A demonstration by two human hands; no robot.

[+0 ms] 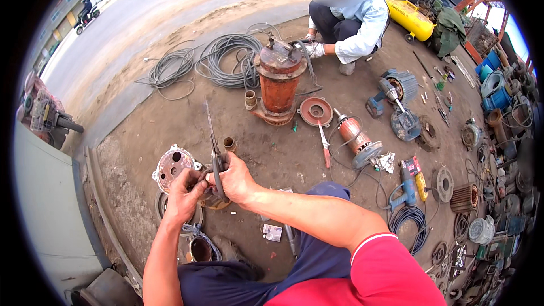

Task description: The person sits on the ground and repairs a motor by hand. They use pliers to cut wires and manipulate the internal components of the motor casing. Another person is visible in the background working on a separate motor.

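My right hand [234, 178] is closed round a long dark metal tool [213, 144] with a thin blade pointing up, which looks like shears. My left hand [186, 191] pinches a small dark piece [201, 175] beside the tool; what exactly it is I cannot make out. Just behind my hands lie a round rusty pump cover [174, 166] with holes and a brass fitting [229, 143]. Below them, the lower pump part [215, 199] is mostly hidden. A hollow metal part [200, 249] with cloth round it sits near my feet.
Ahead, a co-worker [354, 37] in gloves squats behind an upright orange pump [279, 90]. Coiled grey cables [221, 62] lie left of it. A red disc [315, 110], motor rotor [354, 136], drills [408, 187] and many metal parts [498, 204] spread rightward. A metal panel [48, 198] borders my left.
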